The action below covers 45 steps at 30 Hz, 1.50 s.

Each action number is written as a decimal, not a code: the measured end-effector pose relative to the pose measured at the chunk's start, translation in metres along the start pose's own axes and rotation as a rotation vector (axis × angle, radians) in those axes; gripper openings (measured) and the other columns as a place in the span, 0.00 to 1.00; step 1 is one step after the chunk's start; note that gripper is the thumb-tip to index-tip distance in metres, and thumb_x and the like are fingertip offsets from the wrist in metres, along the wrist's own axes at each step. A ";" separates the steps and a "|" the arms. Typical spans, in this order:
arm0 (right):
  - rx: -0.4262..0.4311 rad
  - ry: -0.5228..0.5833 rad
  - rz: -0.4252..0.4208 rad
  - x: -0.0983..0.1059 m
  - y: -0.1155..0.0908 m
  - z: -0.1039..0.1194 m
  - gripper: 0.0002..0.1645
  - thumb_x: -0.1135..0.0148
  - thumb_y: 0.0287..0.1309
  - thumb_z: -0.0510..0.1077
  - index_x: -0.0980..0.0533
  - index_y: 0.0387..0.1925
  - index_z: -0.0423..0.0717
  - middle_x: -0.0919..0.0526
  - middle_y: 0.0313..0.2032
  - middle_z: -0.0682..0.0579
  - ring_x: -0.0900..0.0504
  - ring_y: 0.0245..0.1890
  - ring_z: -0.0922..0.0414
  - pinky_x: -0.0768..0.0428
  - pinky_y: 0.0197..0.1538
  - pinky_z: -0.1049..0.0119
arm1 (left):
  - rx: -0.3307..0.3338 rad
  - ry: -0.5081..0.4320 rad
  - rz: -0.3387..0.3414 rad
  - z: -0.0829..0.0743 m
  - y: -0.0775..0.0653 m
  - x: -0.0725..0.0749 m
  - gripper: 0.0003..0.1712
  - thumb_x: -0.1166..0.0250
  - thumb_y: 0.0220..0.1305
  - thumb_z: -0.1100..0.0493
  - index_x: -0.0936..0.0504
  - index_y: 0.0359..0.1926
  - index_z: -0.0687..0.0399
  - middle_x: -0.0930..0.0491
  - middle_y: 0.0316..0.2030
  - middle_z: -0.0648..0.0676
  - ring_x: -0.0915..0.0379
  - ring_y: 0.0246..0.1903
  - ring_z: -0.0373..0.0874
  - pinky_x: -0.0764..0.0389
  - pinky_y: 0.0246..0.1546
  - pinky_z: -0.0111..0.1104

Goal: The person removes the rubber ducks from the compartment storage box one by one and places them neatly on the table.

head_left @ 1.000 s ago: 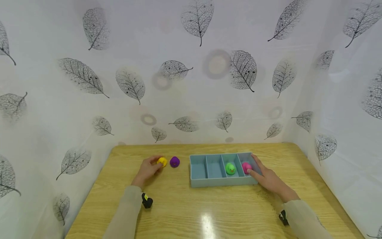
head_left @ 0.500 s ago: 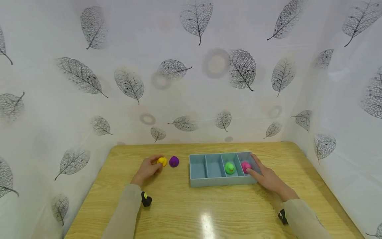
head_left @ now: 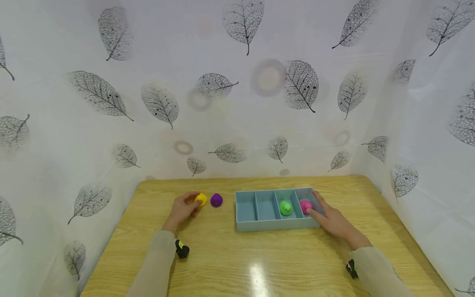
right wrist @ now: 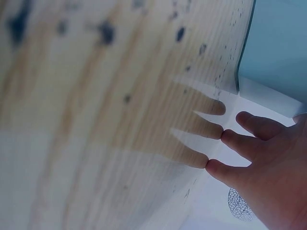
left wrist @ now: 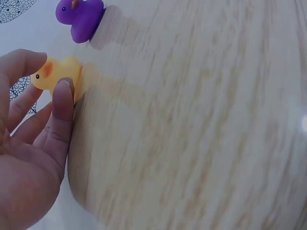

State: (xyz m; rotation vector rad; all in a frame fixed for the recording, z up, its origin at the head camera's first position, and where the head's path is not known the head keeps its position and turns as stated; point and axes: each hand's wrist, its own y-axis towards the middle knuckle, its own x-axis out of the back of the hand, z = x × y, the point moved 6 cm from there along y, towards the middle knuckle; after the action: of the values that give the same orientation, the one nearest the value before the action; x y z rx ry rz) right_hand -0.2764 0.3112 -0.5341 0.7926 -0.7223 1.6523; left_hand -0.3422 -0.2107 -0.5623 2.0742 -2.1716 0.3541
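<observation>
At the left of the table in the head view, my left hand (head_left: 182,209) pinches a yellow rubber duck (head_left: 201,199) between thumb and index finger. The left wrist view shows the thumb on the near side of the yellow duck (left wrist: 67,72). Just right of it stands a purple rubber duck (head_left: 216,200), apart from the fingers. My right hand (head_left: 335,222) rests on the right end of a blue four-part tray (head_left: 259,226), thumb over the rim by a pink duck (head_left: 306,207). Its other fingers (right wrist: 242,143) are spread straight, near the table. The thumb is hidden in the right wrist view.
Inside the tray, a green duck (head_left: 285,208) sits in the compartment left of the pink one; the two left compartments show bare floors. A white curtain (head_left: 237,107) with leaf prints hangs behind the wooden table (head_left: 222,264) and at its sides.
The yellow duck has risen or tipped slightly in my left hand. The right hand, the tray and the other ducks stay put; the head view shifts a little.
</observation>
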 end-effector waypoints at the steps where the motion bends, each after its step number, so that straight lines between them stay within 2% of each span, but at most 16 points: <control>1: -0.001 0.000 0.001 0.000 0.000 0.000 0.50 0.53 0.78 0.67 0.63 0.86 0.57 0.43 0.77 0.23 0.36 0.70 0.19 0.33 0.66 0.21 | -0.003 -0.002 -0.005 0.000 0.000 0.000 0.26 0.32 0.72 0.64 0.23 0.68 0.68 0.22 0.65 0.73 0.21 0.26 0.40 0.18 0.25 0.27; 6: -0.006 0.005 0.003 0.000 0.000 0.000 0.50 0.53 0.78 0.67 0.64 0.86 0.57 0.44 0.77 0.23 0.37 0.71 0.19 0.34 0.67 0.21 | 0.002 0.006 -0.008 0.000 0.002 0.000 0.25 0.34 0.73 0.65 0.24 0.67 0.70 0.23 0.64 0.74 0.20 0.26 0.42 0.18 0.25 0.27; 11: 0.000 -0.002 -0.006 -0.001 -0.002 0.000 0.50 0.52 0.78 0.66 0.62 0.86 0.56 0.42 0.76 0.23 0.35 0.70 0.19 0.33 0.67 0.22 | 0.026 -0.006 -0.009 -0.003 -0.006 -0.001 0.27 0.34 0.74 0.62 0.25 0.69 0.68 0.23 0.65 0.72 0.19 0.29 0.43 0.18 0.24 0.29; 14: -0.001 -0.011 -0.005 -0.003 -0.005 -0.001 0.50 0.51 0.78 0.66 0.60 0.86 0.55 0.41 0.76 0.23 0.33 0.69 0.19 0.31 0.66 0.23 | 0.046 -0.019 -0.041 0.000 -0.013 0.001 0.28 0.35 0.75 0.58 0.26 0.71 0.65 0.21 0.63 0.71 0.19 0.29 0.43 0.19 0.21 0.30; 16: -0.004 -0.015 -0.001 -0.004 -0.006 -0.001 0.50 0.50 0.77 0.66 0.60 0.86 0.54 0.41 0.76 0.23 0.33 0.69 0.19 0.31 0.66 0.23 | 0.039 0.009 -0.097 0.000 -0.015 0.005 0.28 0.35 0.76 0.57 0.25 0.71 0.64 0.19 0.60 0.70 0.19 0.29 0.44 0.20 0.21 0.29; 19: -0.003 -0.018 0.001 -0.005 -0.007 -0.001 0.50 0.51 0.78 0.66 0.60 0.86 0.54 0.41 0.76 0.23 0.33 0.69 0.19 0.31 0.66 0.23 | -0.014 0.081 -0.200 -0.006 -0.015 0.010 0.26 0.35 0.75 0.57 0.23 0.68 0.64 0.15 0.56 0.69 0.16 0.32 0.48 0.18 0.27 0.27; 22: 0.001 -0.017 -0.005 -0.004 -0.006 -0.001 0.50 0.51 0.78 0.66 0.60 0.86 0.55 0.40 0.75 0.22 0.33 0.68 0.19 0.31 0.66 0.23 | -0.093 0.164 -0.295 -0.020 -0.014 0.014 0.24 0.34 0.73 0.57 0.20 0.65 0.63 0.13 0.53 0.68 0.13 0.38 0.52 0.18 0.35 0.25; 25: 0.006 -0.016 -0.009 -0.002 -0.005 0.000 0.50 0.51 0.78 0.65 0.61 0.86 0.54 0.40 0.75 0.22 0.33 0.68 0.18 0.31 0.66 0.23 | -0.180 0.212 -0.342 -0.038 -0.012 0.013 0.22 0.33 0.72 0.58 0.18 0.63 0.61 0.12 0.50 0.66 0.14 0.42 0.56 0.18 0.39 0.25; 27: 0.006 -0.013 -0.008 -0.001 -0.005 0.001 0.50 0.51 0.78 0.66 0.61 0.86 0.54 0.41 0.75 0.22 0.33 0.68 0.18 0.31 0.66 0.22 | -0.234 0.222 -0.351 -0.051 -0.012 0.009 0.21 0.32 0.71 0.59 0.17 0.62 0.60 0.12 0.50 0.65 0.15 0.44 0.56 0.19 0.41 0.24; 30: 0.003 -0.013 -0.004 0.000 -0.004 0.001 0.50 0.52 0.78 0.66 0.62 0.86 0.55 0.42 0.76 0.22 0.35 0.69 0.18 0.33 0.66 0.22 | -0.302 0.198 -0.326 -0.067 -0.013 0.001 0.21 0.31 0.69 0.61 0.16 0.61 0.59 0.12 0.50 0.64 0.15 0.46 0.56 0.20 0.42 0.25; 34: 0.002 -0.014 -0.001 0.000 -0.002 0.000 0.50 0.53 0.78 0.66 0.63 0.86 0.56 0.43 0.77 0.23 0.35 0.69 0.18 0.33 0.66 0.21 | -0.364 0.188 -0.259 -0.086 -0.016 -0.015 0.22 0.29 0.68 0.62 0.17 0.62 0.56 0.12 0.52 0.63 0.16 0.48 0.56 0.20 0.45 0.27; 39: 0.004 -0.012 -0.005 0.000 -0.001 -0.002 0.50 0.53 0.78 0.66 0.63 0.86 0.56 0.43 0.76 0.23 0.35 0.69 0.18 0.33 0.66 0.22 | -0.427 0.181 -0.155 -0.107 -0.021 -0.038 0.24 0.29 0.66 0.62 0.18 0.63 0.57 0.13 0.52 0.62 0.15 0.49 0.56 0.16 0.47 0.31; 45: -0.002 -0.004 -0.004 0.000 -0.001 0.000 0.50 0.53 0.78 0.67 0.63 0.86 0.57 0.43 0.76 0.23 0.35 0.69 0.18 0.33 0.66 0.21 | -0.479 0.174 -0.014 -0.122 -0.027 -0.066 0.26 0.29 0.68 0.62 0.20 0.65 0.58 0.14 0.52 0.64 0.14 0.49 0.58 0.13 0.49 0.36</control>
State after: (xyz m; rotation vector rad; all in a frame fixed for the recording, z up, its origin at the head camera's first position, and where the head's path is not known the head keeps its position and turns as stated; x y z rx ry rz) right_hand -0.2749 0.3112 -0.5337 0.7962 -0.7247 1.6469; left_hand -0.3204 -0.1173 -0.4582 1.7239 -1.9068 0.0048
